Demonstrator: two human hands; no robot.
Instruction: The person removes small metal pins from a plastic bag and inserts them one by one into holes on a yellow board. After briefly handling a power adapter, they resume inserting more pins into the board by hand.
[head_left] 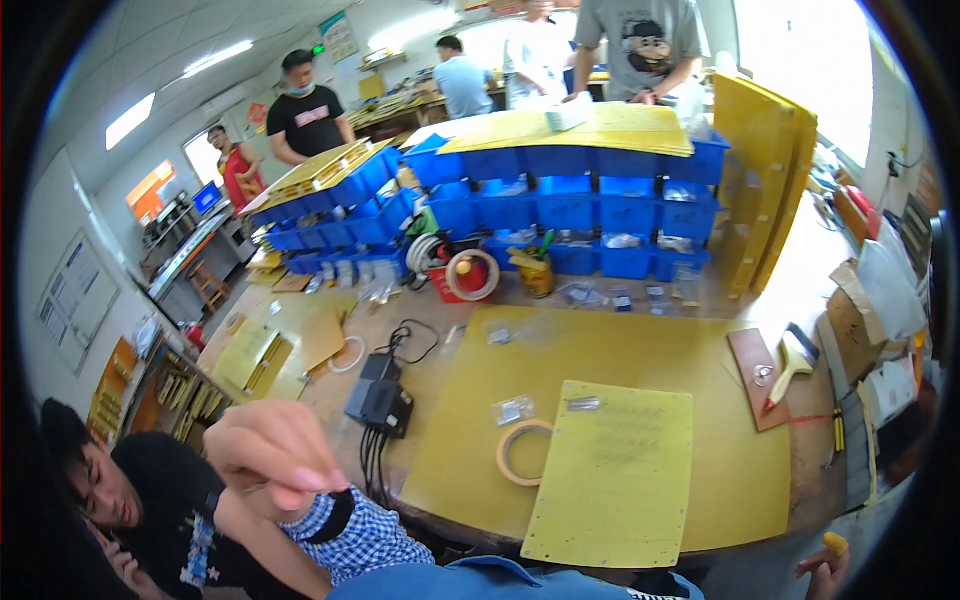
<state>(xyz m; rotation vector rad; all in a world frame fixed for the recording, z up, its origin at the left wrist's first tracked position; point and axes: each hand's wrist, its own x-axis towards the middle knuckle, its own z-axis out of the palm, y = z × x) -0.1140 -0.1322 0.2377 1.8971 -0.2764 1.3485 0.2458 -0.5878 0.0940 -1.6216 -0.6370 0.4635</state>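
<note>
Plate [625,490] lies on sheet [450,440], partly over tape [504,457], perhaps propped by it. Left of plate, I see left hand [272,452] pinched closed, nothing visible between; right of plate, right hand [827,568], grip I can't tell.

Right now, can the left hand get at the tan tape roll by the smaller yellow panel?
Probably yes: the left hand is off to its left, and the tape roll has its left side exposed. The smaller yellow panel seems to overlap only its right edge.
</note>
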